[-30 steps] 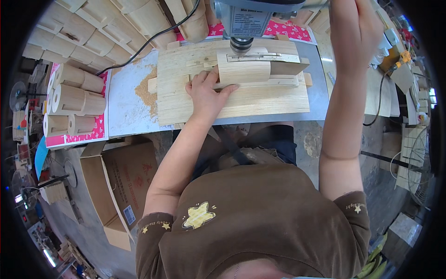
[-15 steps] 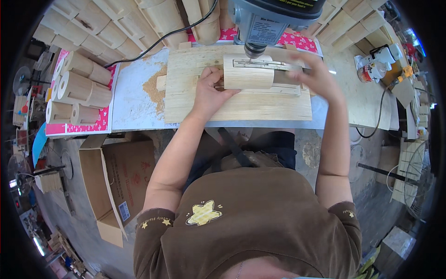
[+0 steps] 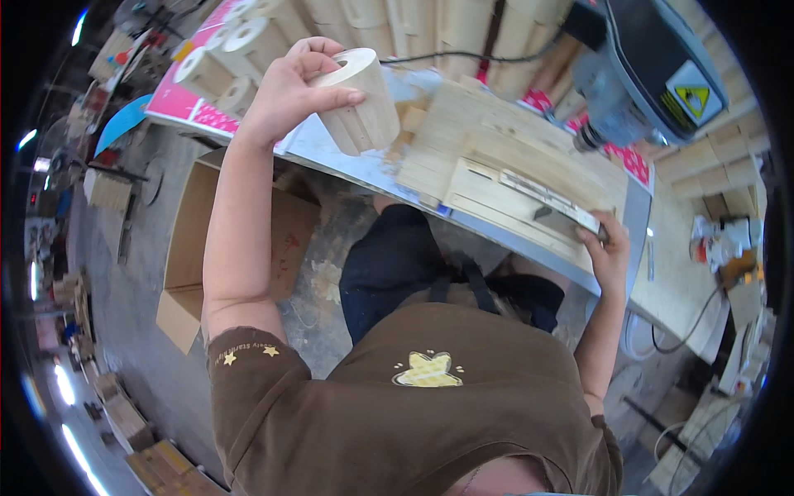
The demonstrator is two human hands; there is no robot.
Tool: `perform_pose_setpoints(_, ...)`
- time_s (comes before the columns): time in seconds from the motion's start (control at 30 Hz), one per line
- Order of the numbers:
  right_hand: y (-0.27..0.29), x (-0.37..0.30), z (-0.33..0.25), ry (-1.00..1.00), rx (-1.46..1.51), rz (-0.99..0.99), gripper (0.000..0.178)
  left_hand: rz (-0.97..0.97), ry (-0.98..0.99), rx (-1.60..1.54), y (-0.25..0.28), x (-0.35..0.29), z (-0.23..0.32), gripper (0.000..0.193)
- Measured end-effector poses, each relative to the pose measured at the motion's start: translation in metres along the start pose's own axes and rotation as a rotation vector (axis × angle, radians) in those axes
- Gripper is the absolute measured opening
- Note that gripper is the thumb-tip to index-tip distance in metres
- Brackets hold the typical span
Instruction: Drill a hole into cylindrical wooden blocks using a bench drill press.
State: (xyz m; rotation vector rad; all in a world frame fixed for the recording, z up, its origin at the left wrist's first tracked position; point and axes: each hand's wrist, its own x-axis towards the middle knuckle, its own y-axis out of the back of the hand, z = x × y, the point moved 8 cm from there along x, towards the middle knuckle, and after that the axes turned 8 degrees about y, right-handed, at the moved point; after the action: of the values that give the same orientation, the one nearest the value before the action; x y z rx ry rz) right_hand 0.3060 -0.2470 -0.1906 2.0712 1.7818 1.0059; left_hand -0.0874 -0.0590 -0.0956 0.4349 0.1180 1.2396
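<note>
My left hand (image 3: 291, 89) is raised at the left of the bench, wrapped round a pale wooden cylinder (image 3: 364, 120). A round hole shows in the cylinder's top end, and a groove runs down its side. Lower right, my right hand (image 3: 608, 252) grips the end of a narrow slotted strip (image 3: 550, 196). This strip lies above a light wooden base (image 3: 496, 198) on a wide wooden board (image 3: 451, 124). A grey drill head (image 3: 653, 66) hangs over the board's far right, its chuck (image 3: 589, 137) apart from both hands.
Several wooden cylinders (image 3: 252, 45) stand at the far left on pink patterned covering. More wood pieces line the back. A black cable (image 3: 488, 58) crosses behind the board. An open cardboard box (image 3: 186, 248) sits on the floor, left. White bottles (image 3: 719, 244) stand at right.
The view has swung left. My left hand has lifted the wooden cylinder from under the drill and carried it left. My right hand has come down onto the slotted strip's end.
</note>
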Motion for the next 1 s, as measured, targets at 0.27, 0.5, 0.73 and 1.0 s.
perform_pose_setpoints(0.27,-0.008,-0.013,0.019,-0.108,0.155,0.077,0.022,0.442,-0.021,0.425,0.139,0.003,0.049,0.041)
perform_pose_setpoints(0.5,-0.01,-0.014,0.02,-0.135,0.182,0.068,0.021,0.657,0.094,0.709,0.252,0.033,0.061,0.05)
perform_pose_setpoints(0.73,-0.012,-0.016,0.024,-0.177,0.234,0.087,0.023,0.561,0.273,0.828,0.239,0.026,0.059,0.044)
perform_pose_setpoints(1.0,-0.012,-0.017,0.03,-0.193,0.232,0.073,0.026,0.616,0.363,0.66,0.239,-0.003,0.008,0.041)
